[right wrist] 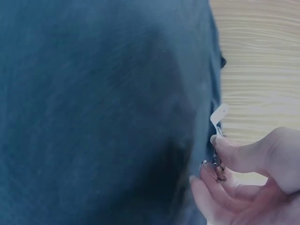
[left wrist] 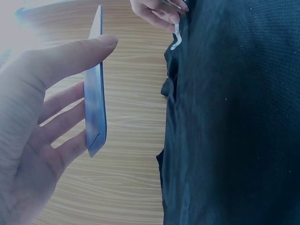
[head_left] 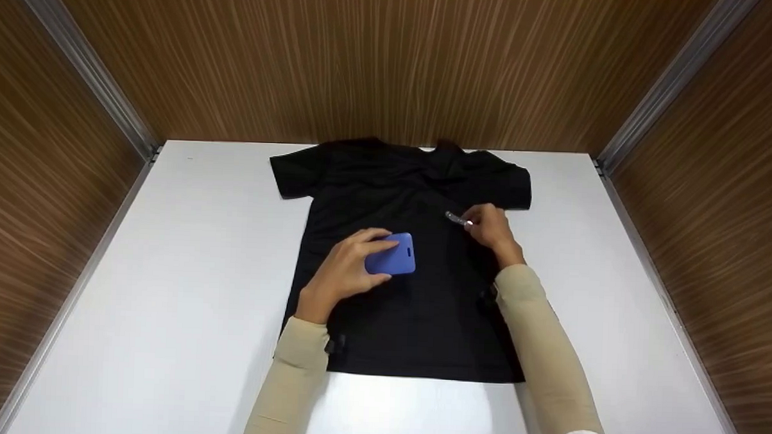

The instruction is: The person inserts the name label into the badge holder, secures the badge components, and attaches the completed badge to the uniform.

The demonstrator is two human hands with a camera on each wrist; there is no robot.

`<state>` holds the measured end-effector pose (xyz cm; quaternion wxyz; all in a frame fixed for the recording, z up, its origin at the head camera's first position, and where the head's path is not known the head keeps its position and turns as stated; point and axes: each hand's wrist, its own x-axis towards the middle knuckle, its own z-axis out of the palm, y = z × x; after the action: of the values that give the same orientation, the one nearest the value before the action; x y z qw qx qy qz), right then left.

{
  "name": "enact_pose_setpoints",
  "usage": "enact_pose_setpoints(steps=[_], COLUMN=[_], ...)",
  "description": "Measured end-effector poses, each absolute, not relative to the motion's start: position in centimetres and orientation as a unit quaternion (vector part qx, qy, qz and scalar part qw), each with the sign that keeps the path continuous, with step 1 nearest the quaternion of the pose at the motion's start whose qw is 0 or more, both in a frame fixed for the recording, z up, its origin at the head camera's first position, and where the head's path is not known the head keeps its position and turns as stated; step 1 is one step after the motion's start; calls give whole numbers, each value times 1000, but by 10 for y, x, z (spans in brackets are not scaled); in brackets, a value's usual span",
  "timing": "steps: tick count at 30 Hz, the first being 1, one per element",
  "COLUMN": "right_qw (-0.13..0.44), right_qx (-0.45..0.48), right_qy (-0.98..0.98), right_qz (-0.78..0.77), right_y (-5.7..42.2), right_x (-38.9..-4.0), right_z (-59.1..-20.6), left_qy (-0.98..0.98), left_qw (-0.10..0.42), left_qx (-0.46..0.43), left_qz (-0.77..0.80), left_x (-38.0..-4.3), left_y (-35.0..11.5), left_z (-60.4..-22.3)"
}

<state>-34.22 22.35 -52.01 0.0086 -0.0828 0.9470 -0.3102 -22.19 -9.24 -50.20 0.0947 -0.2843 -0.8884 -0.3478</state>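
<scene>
My left hand [head_left: 349, 267] grips a blue smartphone [head_left: 394, 261] by its edges, thumb on one side and fingers on the other. A small dark slot shows near the phone's far end, and the hand hides its near part. In the left wrist view the phone [left wrist: 96, 103] appears almost edge-on. Silver nail clippers [head_left: 456, 219] are pinched between the thumb and fingers of my right hand [head_left: 491, 226]. Their pale lever [right wrist: 218, 115] sticks out past the thumb in the right wrist view. Both hands are over a black T-shirt [head_left: 414, 327] spread out face up.
The shirt lies on a white table [head_left: 198, 268], its collar and sleeves toward the back. A wood-grain panel [head_left: 378, 62] rises behind the table, with similar panels at left [head_left: 34, 166] and right [head_left: 733, 190]. Metal rails run along the corners.
</scene>
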Motion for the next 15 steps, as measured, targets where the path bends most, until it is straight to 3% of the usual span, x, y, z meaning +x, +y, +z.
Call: enact_pose_setpoints(steps=[15], right_qw=[38], right_qx=[-132], right_qy=[911], right_qz=[-390], right_y=[220], right_x=[-301], right_z=[-494], left_qy=[-886], left_qw=[107], left_qx=[-289], left_qz=[-347], left_x=[-222], left_y=[-94], left_z=[-501])
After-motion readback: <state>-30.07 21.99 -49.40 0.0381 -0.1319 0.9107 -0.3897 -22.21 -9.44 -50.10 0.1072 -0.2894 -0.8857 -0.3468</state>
